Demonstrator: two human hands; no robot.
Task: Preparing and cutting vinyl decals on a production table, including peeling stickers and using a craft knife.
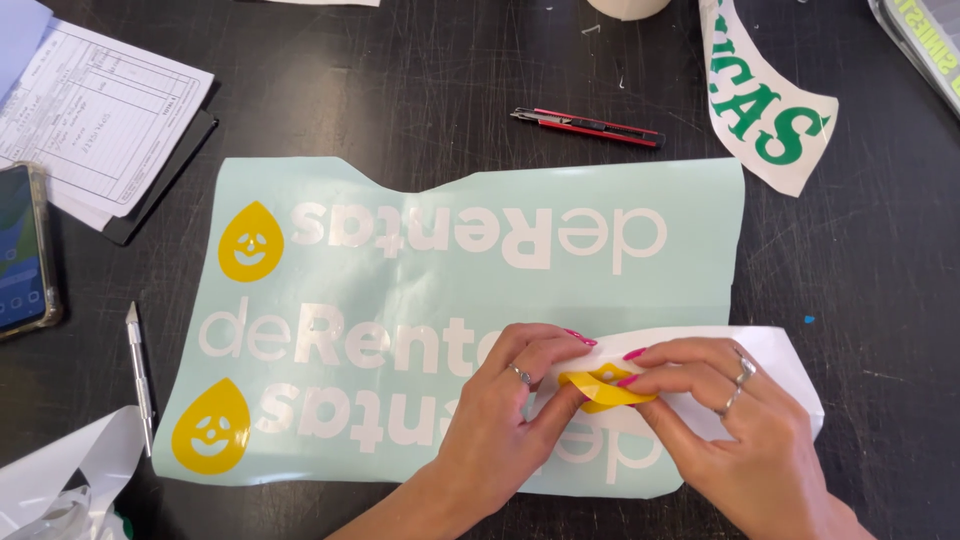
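Black bench (880,300) carries, at far left, a phone (22,250) and a craft knife (140,375). Centre: pale blue vinyl sheet (450,290) with white lettering and yellow drop shapes. Left hand (500,410) and right hand (730,420) both pinch a curled yellow vinyl piece (600,388) at the sheet's lower right, fingers closed on it. A red utility knife (590,127) lies above the sheet.

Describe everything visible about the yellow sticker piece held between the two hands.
The yellow sticker piece is a thin, glossy, vinyl-like cutout, curled and folded so its full shape cannot be read. The left hand and right hand pinch it between fingertips, just above the lower right part of the pale blue sheet, beside the sheet's lifted white corner.
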